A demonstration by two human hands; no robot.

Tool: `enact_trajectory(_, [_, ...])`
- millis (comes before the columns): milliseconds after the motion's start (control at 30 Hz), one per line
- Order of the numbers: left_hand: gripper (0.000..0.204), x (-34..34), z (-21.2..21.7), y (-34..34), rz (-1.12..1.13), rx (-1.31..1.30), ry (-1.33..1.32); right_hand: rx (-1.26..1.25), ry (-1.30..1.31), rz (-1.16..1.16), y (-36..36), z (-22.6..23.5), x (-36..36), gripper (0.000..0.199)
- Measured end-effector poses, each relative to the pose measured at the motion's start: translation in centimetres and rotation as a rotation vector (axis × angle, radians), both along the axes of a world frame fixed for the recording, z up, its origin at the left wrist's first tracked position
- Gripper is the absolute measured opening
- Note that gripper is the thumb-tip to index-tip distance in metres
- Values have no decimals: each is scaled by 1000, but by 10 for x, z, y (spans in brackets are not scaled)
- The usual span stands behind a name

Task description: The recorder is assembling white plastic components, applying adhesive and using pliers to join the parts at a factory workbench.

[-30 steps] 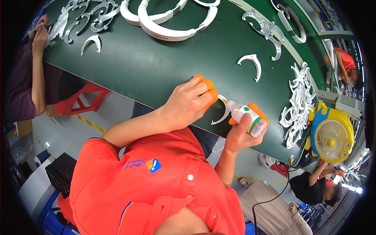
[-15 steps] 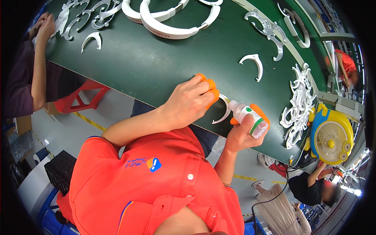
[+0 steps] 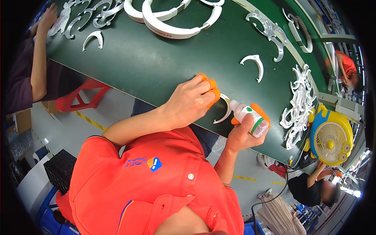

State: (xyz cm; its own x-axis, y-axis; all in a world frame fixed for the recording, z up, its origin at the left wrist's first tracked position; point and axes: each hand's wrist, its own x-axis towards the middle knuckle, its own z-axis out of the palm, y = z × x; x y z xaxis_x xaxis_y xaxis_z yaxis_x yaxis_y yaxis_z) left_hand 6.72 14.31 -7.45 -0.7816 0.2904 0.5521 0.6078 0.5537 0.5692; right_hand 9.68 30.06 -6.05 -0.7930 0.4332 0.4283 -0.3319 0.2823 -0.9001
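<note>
Right hand (image 3: pixel 239 137) is gripping a clear squeeze bottle (image 3: pixel 255 117) with a white and green label, its thumb pressing across the near side while orange finger covers (image 3: pixel 264 112) are showing around the back. Tilted, the bottle is pointing its nozzle to the upper left, toward a white curved piece (image 3: pixel 226 115) near the front edge of the green table (image 3: pixel 156 64); whether nozzle and piece are touching is unclear. Left hand (image 3: pixel 188 102) is curling its fingers, three of them wearing orange covers, and the upper end of the curved piece is disappearing beside them; whether they are pinching it, I cannot tell. Beyond, a loose white arc (image 3: pixel 259 68) is lying alone, with clear curved parts (image 3: pixel 269 30) resting farther back. Toward the right, a heap of white parts (image 3: pixel 298 111) is lying near a yellow and blue fan (image 3: pixel 331 135). White hoops (image 3: pixel 168 32) are resting along the far side.
</note>
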Motion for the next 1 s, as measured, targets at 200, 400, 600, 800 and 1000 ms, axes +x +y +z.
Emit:
enact_trajectory(200, [19,-3,4,-13,92,13,9,-101,48,-107,4,0,5,48])
enact_trajectory(400, [22,-2,4,-20,145,-25,-25,-39,52,-37,6,-4,13,41])
enact_trajectory(600, [18,-5,4,-19,148,-12,22,-15,9,-50,9,-11,18,34])
enact_trajectory(800, [19,-4,3,-20,150,-9,24,27,14,-10,10,-11,19,35])
enact_trajectory(1000, [18,-4,2,-19,148,-13,29,-5,16,-3,10,-11,20,37])
